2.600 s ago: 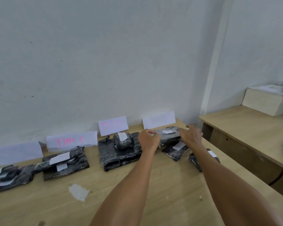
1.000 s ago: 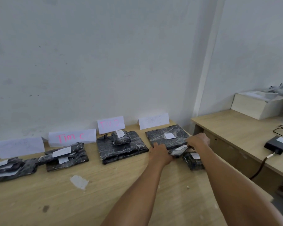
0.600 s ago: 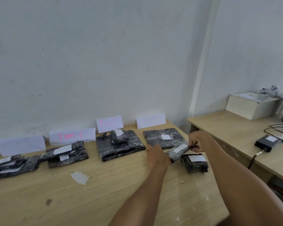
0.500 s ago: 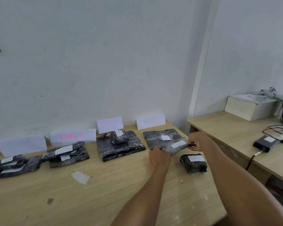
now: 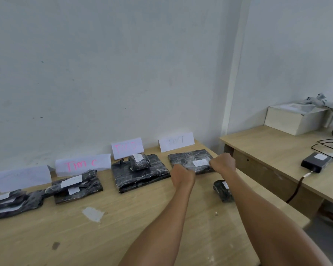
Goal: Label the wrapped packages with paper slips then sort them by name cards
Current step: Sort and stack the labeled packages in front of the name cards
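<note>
Along the wall stand several name cards; the rightmost one (image 5: pixel 176 141) has faint writing. Below it lies a flat black wrapped package (image 5: pixel 188 157). Over that package my left hand (image 5: pixel 182 174) and my right hand (image 5: pixel 223 164) each grip one end of a small wrapped package (image 5: pixel 200 164) that bears a white slip. It is low over the flat package; whether they touch is hidden. Another small black package (image 5: pixel 222 191) with a slip lies on the table, partly behind my right forearm.
Left of my hands are a pink-lettered card (image 5: pixel 127 147) with two stacked packages (image 5: pixel 138 173), a "TIM C" card (image 5: pixel 83 164) with its pile (image 5: pixel 77 189), and a pale card (image 5: pixel 21 177) with its pile (image 5: pixel 10 204). A paper scrap (image 5: pixel 93 214) lies loose. A second desk (image 5: pixel 267 150) on the right holds a box and cables.
Both hands lifted the small package from beside the flat one and carried it back over that package, below the rightmost card. The other small package stayed in place.
</note>
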A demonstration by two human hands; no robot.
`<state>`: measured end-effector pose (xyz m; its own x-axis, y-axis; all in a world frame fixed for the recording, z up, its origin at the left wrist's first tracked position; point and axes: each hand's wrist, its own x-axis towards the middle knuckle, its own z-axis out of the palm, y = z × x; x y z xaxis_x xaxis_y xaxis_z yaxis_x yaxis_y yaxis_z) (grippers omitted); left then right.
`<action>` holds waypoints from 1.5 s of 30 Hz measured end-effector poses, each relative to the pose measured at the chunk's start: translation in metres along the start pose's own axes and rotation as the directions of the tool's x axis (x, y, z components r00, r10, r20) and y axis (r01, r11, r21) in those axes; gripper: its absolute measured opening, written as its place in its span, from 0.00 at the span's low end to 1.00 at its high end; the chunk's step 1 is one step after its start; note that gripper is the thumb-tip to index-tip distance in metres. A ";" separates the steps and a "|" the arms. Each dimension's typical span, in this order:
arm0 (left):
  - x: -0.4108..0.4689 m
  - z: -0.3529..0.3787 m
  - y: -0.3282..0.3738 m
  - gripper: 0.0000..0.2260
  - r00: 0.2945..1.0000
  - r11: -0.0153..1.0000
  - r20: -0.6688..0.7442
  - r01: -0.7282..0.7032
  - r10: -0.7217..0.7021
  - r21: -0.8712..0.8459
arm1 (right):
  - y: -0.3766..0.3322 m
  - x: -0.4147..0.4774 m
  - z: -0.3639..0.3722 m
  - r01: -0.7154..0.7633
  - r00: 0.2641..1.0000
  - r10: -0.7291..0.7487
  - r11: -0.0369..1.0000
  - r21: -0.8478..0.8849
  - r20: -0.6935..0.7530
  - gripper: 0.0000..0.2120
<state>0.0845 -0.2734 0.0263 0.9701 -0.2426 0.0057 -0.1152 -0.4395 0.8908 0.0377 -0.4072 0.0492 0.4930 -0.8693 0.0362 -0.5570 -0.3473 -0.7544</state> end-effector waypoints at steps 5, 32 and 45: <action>0.027 0.006 0.004 0.12 0.990 0.993 -0.075 -0.116 0.116 0.015 | -0.005 0.015 0.026 0.195 0.981 -0.195 0.981 0.000 -0.022 0.07; 0.051 0.033 -0.014 0.17 0.971 0.856 0.125 -0.240 0.206 0.457 | -0.002 0.048 0.062 0.322 0.936 -0.255 0.899 -0.296 0.242 0.12; -0.004 0.028 -0.002 0.32 0.974 0.930 0.161 -0.202 0.158 0.307 | 0.018 0.021 0.017 0.272 0.953 -0.186 0.873 -0.405 0.239 0.23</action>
<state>0.0749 -0.2958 0.0115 0.8925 -0.4451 0.0735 -0.3686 -0.6255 0.6876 0.0489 -0.4261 0.0252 0.7335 -0.6794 0.0182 -0.6225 -0.6824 -0.3832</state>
